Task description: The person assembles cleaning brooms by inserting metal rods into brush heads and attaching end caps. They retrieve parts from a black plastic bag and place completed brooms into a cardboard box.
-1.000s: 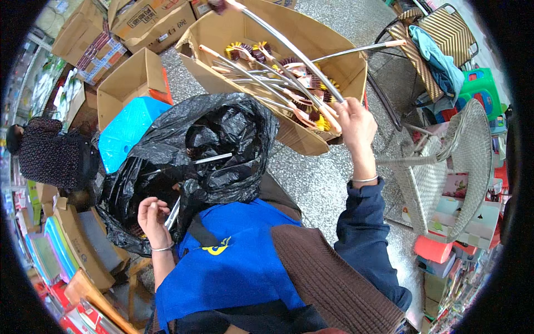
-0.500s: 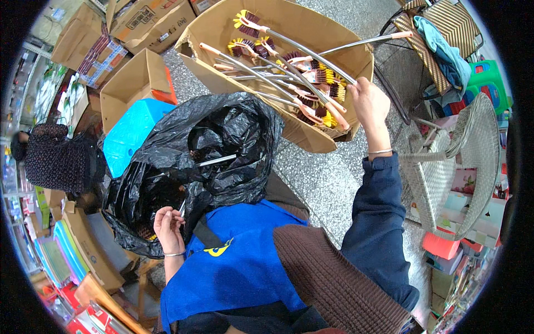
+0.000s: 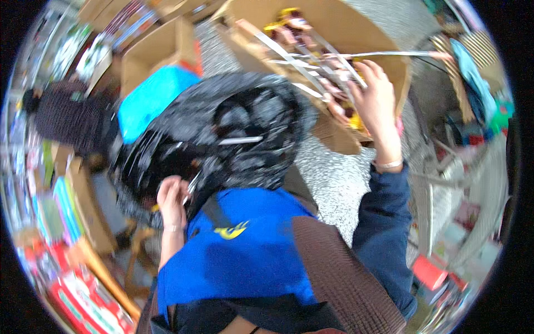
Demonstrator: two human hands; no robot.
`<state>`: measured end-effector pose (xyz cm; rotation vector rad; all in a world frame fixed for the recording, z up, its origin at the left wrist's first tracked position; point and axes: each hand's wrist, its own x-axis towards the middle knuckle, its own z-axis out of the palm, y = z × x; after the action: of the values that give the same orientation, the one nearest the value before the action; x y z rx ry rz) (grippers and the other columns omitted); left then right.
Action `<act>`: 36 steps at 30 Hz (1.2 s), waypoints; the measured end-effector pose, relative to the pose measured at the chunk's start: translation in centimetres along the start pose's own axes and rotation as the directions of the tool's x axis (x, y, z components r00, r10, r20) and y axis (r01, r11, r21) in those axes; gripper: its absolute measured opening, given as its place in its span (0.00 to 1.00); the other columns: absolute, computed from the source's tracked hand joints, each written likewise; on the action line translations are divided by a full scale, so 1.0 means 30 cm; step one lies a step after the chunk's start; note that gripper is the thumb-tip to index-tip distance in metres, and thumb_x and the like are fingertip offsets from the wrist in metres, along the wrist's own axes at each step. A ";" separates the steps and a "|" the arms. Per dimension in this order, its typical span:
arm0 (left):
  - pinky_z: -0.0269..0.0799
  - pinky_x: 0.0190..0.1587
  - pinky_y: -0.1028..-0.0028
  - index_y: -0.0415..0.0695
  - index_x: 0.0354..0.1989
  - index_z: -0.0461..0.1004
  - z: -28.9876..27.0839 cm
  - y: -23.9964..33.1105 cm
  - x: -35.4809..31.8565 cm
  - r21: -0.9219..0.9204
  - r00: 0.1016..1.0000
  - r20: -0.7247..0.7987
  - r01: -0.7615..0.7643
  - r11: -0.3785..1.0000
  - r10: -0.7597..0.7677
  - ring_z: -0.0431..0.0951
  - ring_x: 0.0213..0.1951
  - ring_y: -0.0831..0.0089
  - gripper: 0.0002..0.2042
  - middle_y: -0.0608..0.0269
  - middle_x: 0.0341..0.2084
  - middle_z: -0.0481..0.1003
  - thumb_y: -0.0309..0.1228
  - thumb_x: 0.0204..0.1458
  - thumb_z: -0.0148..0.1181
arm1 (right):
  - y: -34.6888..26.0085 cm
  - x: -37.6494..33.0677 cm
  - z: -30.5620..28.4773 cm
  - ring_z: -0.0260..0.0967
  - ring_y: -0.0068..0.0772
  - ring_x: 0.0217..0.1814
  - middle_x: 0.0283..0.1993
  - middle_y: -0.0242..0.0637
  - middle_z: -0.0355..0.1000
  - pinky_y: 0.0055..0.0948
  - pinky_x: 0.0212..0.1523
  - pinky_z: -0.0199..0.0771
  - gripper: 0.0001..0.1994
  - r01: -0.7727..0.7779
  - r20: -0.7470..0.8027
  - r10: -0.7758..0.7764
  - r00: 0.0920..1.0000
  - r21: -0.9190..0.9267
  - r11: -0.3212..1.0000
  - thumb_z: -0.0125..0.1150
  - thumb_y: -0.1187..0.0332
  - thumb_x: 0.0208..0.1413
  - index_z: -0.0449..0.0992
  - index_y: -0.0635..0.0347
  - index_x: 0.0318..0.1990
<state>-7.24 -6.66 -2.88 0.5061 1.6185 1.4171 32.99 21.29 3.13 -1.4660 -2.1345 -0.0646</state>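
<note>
My right hand (image 3: pixel 379 100) is over the right side of a cardboard box, blurred, its fingers stretched and apart beside the end of a metal brush handle (image 3: pixel 346 65). In the box lie several scrubbing brushes with dark and yellow bristles; one long handle (image 3: pixel 397 54) sticks out over the right edge. At lower left, my left hand (image 3: pixel 173 201) is closed at the fingertips on a thin metal tube (image 3: pixel 193 183), beside a large black plastic bag (image 3: pixel 261 167). Another metal tube (image 3: pixel 241 140) lies on the bag. What is deeper in the bag is hidden.
The cardboard box (image 3: pixel 384 33) stands on speckled floor (image 3: pixel 334 189). A blue plastic container (image 3: pixel 153 100) and a smaller carton (image 3: pixel 150 50) are behind the bag. Wicker chairs (image 3: pixel 439 211) stand at right. A person in a dark knit top (image 3: pixel 72 117) is at far left.
My view has shifted, so the box and bag sit farther right in the picture. The right hand's fingers have opened from their pinch on a brush handle. The left hand stays by the bag.
</note>
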 end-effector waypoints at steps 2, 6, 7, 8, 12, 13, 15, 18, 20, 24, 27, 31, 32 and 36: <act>0.71 0.31 0.78 0.40 0.39 0.70 -0.034 0.024 0.009 0.031 0.994 0.011 -0.109 0.994 0.109 0.73 0.27 0.77 0.06 0.61 0.27 0.74 0.26 0.55 0.51 | -0.151 -0.019 -0.002 0.68 0.46 0.50 0.48 0.43 0.69 0.38 0.50 0.68 0.14 0.102 -0.036 -0.096 0.995 0.326 0.940 0.63 0.71 0.46 0.74 0.61 0.43; 0.71 0.33 0.78 0.40 0.39 0.71 -0.081 0.073 0.034 0.056 0.986 -0.084 -0.138 0.989 0.143 0.74 0.28 0.77 0.06 0.60 0.29 0.75 0.25 0.55 0.51 | -0.380 -0.100 0.017 0.72 0.44 0.45 0.42 0.43 0.72 0.34 0.46 0.72 0.09 0.249 0.011 -0.301 0.954 0.536 0.807 0.62 0.76 0.46 0.75 0.61 0.38; 0.72 0.33 0.78 0.39 0.39 0.71 -0.085 0.078 0.044 0.091 0.988 -0.134 -0.070 0.993 0.082 0.74 0.28 0.77 0.06 0.60 0.29 0.75 0.25 0.55 0.51 | -0.423 -0.122 0.030 0.72 0.43 0.44 0.41 0.43 0.73 0.33 0.45 0.72 0.09 0.238 0.034 -0.318 0.947 0.588 0.773 0.62 0.76 0.46 0.75 0.61 0.37; 0.72 0.34 0.78 0.39 0.39 0.71 -0.084 0.075 0.045 0.086 0.992 -0.087 -0.086 0.993 0.094 0.74 0.29 0.77 0.06 0.60 0.30 0.76 0.25 0.55 0.50 | -0.463 -0.147 0.045 0.73 0.42 0.42 0.40 0.42 0.73 0.32 0.44 0.73 0.08 0.222 0.058 -0.332 0.942 0.634 0.741 0.62 0.76 0.46 0.76 0.61 0.36; 0.72 0.35 0.77 0.38 0.37 0.73 -0.058 0.020 0.054 0.328 0.997 -0.028 -0.061 0.943 0.075 0.75 0.29 0.77 0.07 0.61 0.28 0.76 0.26 0.52 0.55 | -0.572 -0.212 0.094 0.73 0.42 0.41 0.39 0.41 0.73 0.33 0.42 0.74 0.08 0.177 0.148 -0.394 0.907 0.716 0.676 0.62 0.75 0.44 0.76 0.60 0.35; 0.72 0.36 0.76 0.38 0.38 0.73 -0.058 0.006 0.050 0.505 0.992 0.009 -0.111 0.856 0.123 0.76 0.30 0.74 0.08 0.59 0.29 0.76 0.27 0.50 0.56 | -0.594 -0.224 0.098 0.73 0.42 0.40 0.38 0.41 0.73 0.34 0.41 0.74 0.08 0.187 0.154 -0.414 0.897 0.716 0.672 0.62 0.75 0.44 0.76 0.60 0.35; 0.72 0.40 0.69 0.40 0.39 0.74 -0.052 -0.025 0.042 0.774 0.989 0.069 -0.137 0.619 0.132 0.77 0.35 0.64 0.13 0.53 0.34 0.75 0.33 0.46 0.60 | -0.632 -0.243 0.102 0.73 0.42 0.41 0.38 0.43 0.73 0.32 0.41 0.73 0.08 0.164 0.209 -0.459 0.864 0.745 0.647 0.62 0.78 0.45 0.75 0.62 0.36; 0.69 0.45 0.64 0.39 0.41 0.73 -0.049 -0.052 0.036 0.809 0.952 0.304 -0.282 0.517 0.042 0.75 0.42 0.54 0.16 0.49 0.38 0.74 0.38 0.48 0.60 | -0.684 -0.265 0.103 0.73 0.42 0.39 0.37 0.42 0.73 0.31 0.40 0.73 0.08 0.154 0.245 -0.508 0.826 0.768 0.621 0.61 0.78 0.45 0.75 0.62 0.36; 0.69 0.44 0.62 0.40 0.42 0.71 -0.041 -0.062 0.021 0.839 0.940 0.340 -0.319 0.441 0.033 0.74 0.41 0.52 0.17 0.48 0.37 0.74 0.37 0.47 0.61 | -0.713 -0.266 0.110 0.72 0.42 0.38 0.36 0.40 0.72 0.33 0.38 0.73 0.08 0.160 0.256 -0.545 0.798 0.783 0.601 0.61 0.75 0.45 0.75 0.61 0.35; 0.69 0.41 0.61 0.40 0.39 0.70 -0.030 -0.069 -0.001 0.842 0.939 0.315 -0.342 0.416 0.135 0.74 0.39 0.51 0.15 0.49 0.34 0.73 0.35 0.45 0.61 | -0.766 -0.256 0.133 0.72 0.44 0.39 0.37 0.41 0.72 0.34 0.38 0.73 0.08 0.051 0.386 -0.581 0.717 0.802 0.595 0.61 0.74 0.45 0.75 0.61 0.36; 0.69 0.42 0.60 0.41 0.39 0.70 -0.034 -0.072 -0.009 0.825 0.938 0.300 -0.345 0.448 0.172 0.73 0.39 0.51 0.15 0.50 0.33 0.72 0.34 0.45 0.61 | -0.821 -0.250 0.168 0.72 0.45 0.40 0.37 0.42 0.72 0.35 0.39 0.73 0.09 0.101 0.376 -0.624 0.685 0.799 0.593 0.61 0.74 0.45 0.74 0.61 0.36; 0.69 0.42 0.60 0.41 0.35 0.71 -0.056 -0.072 -0.009 0.809 0.953 0.260 -0.304 0.503 0.158 0.73 0.39 0.52 0.12 0.51 0.32 0.72 0.34 0.45 0.61 | -0.891 -0.255 0.220 0.71 0.46 0.42 0.39 0.43 0.72 0.36 0.42 0.73 0.10 0.197 0.312 -0.705 0.636 0.818 0.540 0.61 0.74 0.43 0.74 0.62 0.36; 0.69 0.41 0.60 0.41 0.34 0.71 -0.059 -0.072 -0.006 0.810 0.956 0.248 -0.293 0.507 0.156 0.73 0.39 0.52 0.12 0.51 0.32 0.72 0.34 0.45 0.61 | -0.910 -0.259 0.236 0.71 0.46 0.43 0.39 0.43 0.73 0.37 0.43 0.72 0.10 0.229 0.297 -0.724 0.623 0.815 0.532 0.61 0.74 0.44 0.74 0.62 0.37; 0.69 0.40 0.62 0.40 0.36 0.72 -0.054 -0.088 0.023 0.783 0.926 0.258 -0.368 0.501 0.277 0.74 0.36 0.53 0.11 0.51 0.29 0.72 0.29 0.46 0.59 | -0.965 -0.252 0.321 0.70 0.48 0.45 0.46 0.47 0.69 0.39 0.46 0.72 0.12 0.338 0.242 -0.772 0.588 0.793 0.506 0.56 0.74 0.46 0.73 0.61 0.40</act>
<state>-8.29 -7.73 -5.68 1.4815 2.1336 0.7354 5.67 6.34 -1.07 -0.2325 -2.6151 0.9582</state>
